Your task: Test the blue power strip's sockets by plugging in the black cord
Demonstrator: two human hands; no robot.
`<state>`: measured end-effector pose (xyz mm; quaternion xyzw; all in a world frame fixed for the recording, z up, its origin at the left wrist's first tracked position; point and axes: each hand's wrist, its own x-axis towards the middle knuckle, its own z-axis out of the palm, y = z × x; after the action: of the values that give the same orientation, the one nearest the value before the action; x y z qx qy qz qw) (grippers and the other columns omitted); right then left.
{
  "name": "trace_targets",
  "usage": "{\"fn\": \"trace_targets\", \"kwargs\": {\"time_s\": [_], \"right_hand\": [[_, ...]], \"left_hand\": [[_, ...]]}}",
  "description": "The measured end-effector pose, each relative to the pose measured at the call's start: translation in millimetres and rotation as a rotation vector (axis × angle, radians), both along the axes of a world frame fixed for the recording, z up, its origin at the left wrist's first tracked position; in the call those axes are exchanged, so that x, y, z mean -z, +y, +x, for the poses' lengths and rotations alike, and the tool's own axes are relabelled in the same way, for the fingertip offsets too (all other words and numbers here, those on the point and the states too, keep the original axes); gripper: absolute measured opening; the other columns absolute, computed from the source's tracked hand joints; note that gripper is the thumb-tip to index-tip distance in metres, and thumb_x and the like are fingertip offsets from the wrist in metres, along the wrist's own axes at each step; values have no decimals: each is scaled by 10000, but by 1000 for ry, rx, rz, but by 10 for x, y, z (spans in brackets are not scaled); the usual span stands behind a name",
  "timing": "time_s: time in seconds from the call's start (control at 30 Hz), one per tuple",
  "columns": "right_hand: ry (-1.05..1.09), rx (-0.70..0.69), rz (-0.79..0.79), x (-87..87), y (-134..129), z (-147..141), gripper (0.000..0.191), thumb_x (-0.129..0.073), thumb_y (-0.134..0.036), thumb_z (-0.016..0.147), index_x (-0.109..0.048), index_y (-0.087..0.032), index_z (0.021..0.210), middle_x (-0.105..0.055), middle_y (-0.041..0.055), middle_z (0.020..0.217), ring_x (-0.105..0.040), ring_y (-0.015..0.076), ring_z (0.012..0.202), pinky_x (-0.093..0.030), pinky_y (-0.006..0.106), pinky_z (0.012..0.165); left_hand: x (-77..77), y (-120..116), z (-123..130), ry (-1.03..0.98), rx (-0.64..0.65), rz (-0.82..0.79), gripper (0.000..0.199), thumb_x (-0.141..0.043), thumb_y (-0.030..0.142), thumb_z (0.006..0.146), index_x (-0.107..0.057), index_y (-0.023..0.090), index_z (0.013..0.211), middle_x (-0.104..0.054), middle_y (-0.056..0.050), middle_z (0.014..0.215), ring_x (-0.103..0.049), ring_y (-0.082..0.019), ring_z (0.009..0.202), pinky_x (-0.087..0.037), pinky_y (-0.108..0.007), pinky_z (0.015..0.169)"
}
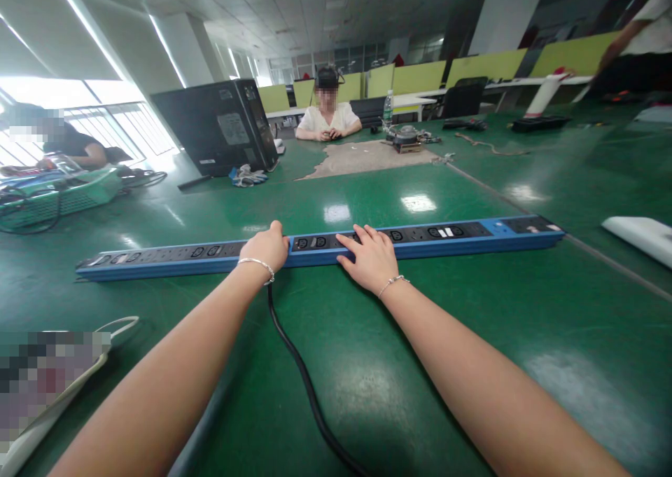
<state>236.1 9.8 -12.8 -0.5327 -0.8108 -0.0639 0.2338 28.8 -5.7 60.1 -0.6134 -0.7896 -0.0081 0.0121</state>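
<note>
A long blue power strip (446,244) with black socket panels lies crosswise on the green table. My left hand (267,247) is closed over the strip, left of its middle. From beneath this hand a black power cord (302,365) runs down toward the near edge of the view; its upper end and plug are hidden by my fingers. Resting on the strip a little to the right, my right hand (372,256) has its fingers spread across the sockets and holds nothing.
A black computer case (215,130) stands at the back left, with gloves (248,176) beside it. A green basket (68,197) sits far left, and a white object (640,235) lies right. Across the table sits a person (328,116); others are at both sides.
</note>
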Motion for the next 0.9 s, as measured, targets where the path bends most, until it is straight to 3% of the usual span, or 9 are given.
{"fn": "trace_targets", "kwargs": {"time_s": [0.17,0.23,0.3,0.43,0.53,0.9], "right_hand": [[-14,-1,7,0,3,-1,433,-534,-486,843,-547,-374,1261,-454,59,1397,-359,277,1287,-258,442,1023],[-15,1,4,-1,0,-3,437,-531,-479,846,-539,-372,1270,-451,57,1401,-356,279,1287,-254,442,1024],[-13,4,2,2,-1,-4,436,-530,-474,847,-538,-370,1271,-451,55,1402,-355,279,1287,-252,440,1025],[-8,2,12,15,4,-4,438,-535,-480,841,-545,-368,1265,-462,63,1390,-361,278,1284,-254,438,1024],[-2,-1,18,17,5,-2,437,-536,-483,840,-548,-370,1261,-462,64,1389,-363,278,1282,-258,438,1019],[-6,2,16,11,8,-4,434,-543,-479,837,-552,-371,1257,-466,60,1386,-363,274,1280,-259,434,1018]], "left_hand": [[-364,-82,-73,-35,-51,199,363,-340,425,864,-528,201,1080,-682,-147,962,-634,-298,921,-469,-395,753],[-487,-89,-233,-29,-66,249,362,-352,459,855,-544,226,1056,-676,-131,992,-618,-307,947,-461,-403,763],[-522,-90,-461,-11,-89,197,349,-369,466,846,-556,233,1028,-673,-122,993,-609,-311,946,-453,-400,759],[-380,-119,-938,76,-107,47,363,-335,463,866,-525,230,1068,-664,-117,1010,-601,-295,928,-436,-366,743],[-245,-159,-1146,112,-119,-33,366,-315,469,879,-514,232,1075,-662,-104,1031,-597,-272,921,-427,-337,743],[-38,-109,-1198,117,-128,-74,430,-310,505,842,-549,252,1096,-682,-119,1034,-629,-296,934,-452,-350,727]]}}
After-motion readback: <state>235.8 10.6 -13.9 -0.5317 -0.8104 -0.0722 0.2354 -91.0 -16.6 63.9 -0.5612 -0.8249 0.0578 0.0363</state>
